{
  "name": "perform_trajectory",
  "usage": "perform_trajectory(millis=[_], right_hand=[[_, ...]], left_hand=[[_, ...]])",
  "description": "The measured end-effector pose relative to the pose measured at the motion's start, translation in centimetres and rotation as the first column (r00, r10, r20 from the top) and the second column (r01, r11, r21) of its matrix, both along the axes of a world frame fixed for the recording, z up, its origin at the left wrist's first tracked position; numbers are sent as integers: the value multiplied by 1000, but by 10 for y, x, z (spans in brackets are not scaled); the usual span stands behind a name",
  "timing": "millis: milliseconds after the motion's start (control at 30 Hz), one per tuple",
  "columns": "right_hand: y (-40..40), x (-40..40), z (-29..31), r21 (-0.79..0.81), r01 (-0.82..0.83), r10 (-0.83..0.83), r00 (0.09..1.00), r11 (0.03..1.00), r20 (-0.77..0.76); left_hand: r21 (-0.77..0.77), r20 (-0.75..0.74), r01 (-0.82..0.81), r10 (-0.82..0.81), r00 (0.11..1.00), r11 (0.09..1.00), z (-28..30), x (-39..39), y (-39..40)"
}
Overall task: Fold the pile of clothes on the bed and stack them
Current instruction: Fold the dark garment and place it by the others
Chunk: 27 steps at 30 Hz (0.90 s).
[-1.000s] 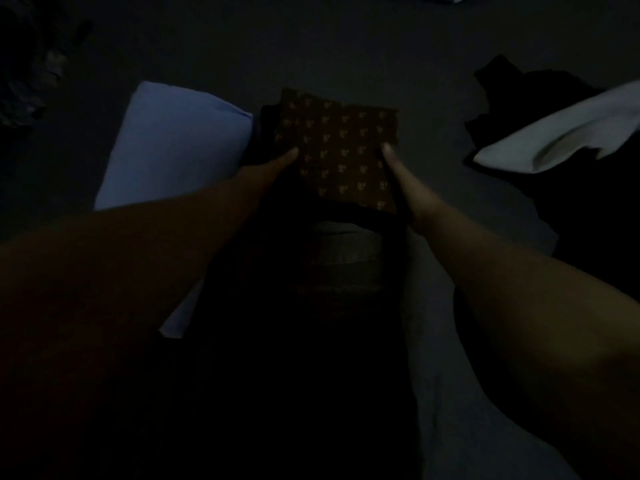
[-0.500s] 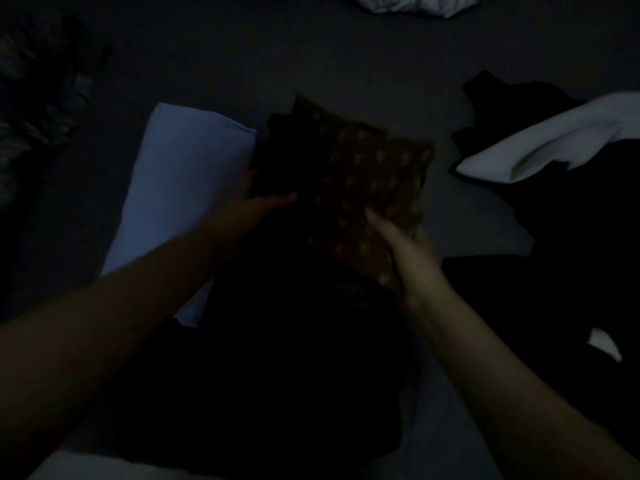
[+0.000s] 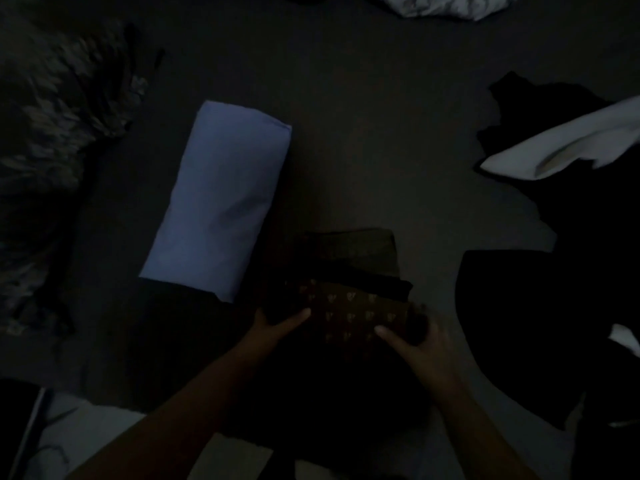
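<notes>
Really dim shot, so take the colours loosely. Both hands are on a brown patterned cloth [image 3: 349, 315] with little light motifs, folded into a small rectangle low in the middle of the bed [image 3: 363, 116]. The left hand [image 3: 277, 327] holds its left edge, thumb lying across the top and the other fingers tucked underneath out of sight. The right hand [image 3: 419, 344] has the right edge, thumb on top and fingers curled round the corner, so both are gripping it rather than lying flat. The cloth sits on a dark folded stack [image 3: 360, 261], whose far edges stick out beyond it in a couple of offset layers.

Just left of that stack there's a pale blue folded piece [image 3: 221, 206], long and narrow, tilted, with its near corner almost touching the stack. Off to the right lies a black heap of clothes [image 3: 554, 306] with a white garment [image 3: 568, 147] draped over its far part. The heap's edge comes close to the right hand but isn't touching.

Far left is a fuzzy mottled blanket [image 3: 45, 140], well apart from the hands. A crumpled white fabric [image 3: 446, 5] peeks in at the top edge. The open room is the bare dark bedsheet past the stack, between the blue piece and the black heap.
</notes>
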State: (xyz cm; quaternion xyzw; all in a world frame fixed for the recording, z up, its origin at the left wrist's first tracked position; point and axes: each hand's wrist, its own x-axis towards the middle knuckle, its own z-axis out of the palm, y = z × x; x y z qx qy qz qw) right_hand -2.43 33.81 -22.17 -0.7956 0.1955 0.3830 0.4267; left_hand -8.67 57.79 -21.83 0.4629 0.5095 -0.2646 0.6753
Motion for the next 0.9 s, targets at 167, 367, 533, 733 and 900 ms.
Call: perform_trajectory(millis=[167,367,533,733,900], right_hand=[[18,21,0,257,136,-69,965,957,-253],[21,70,14,351,254,-165,951,901,-263],[39,159,15,465,206,-179,979,861,-101],[62,197,-27,294,153,-168,986,943,26],[62,198,-45,98,136,-149,980,986,136]], left_hand=[[-41,6,-72,73,997,997,-9,31,-3],[224,272,77,-138,952,972,11,88,9],[372,345,130,-267,900,919,22,191,39],[654,-20,463,-598,801,598,-21,220,24],[688,-163,591,-703,692,421,-32,215,15]])
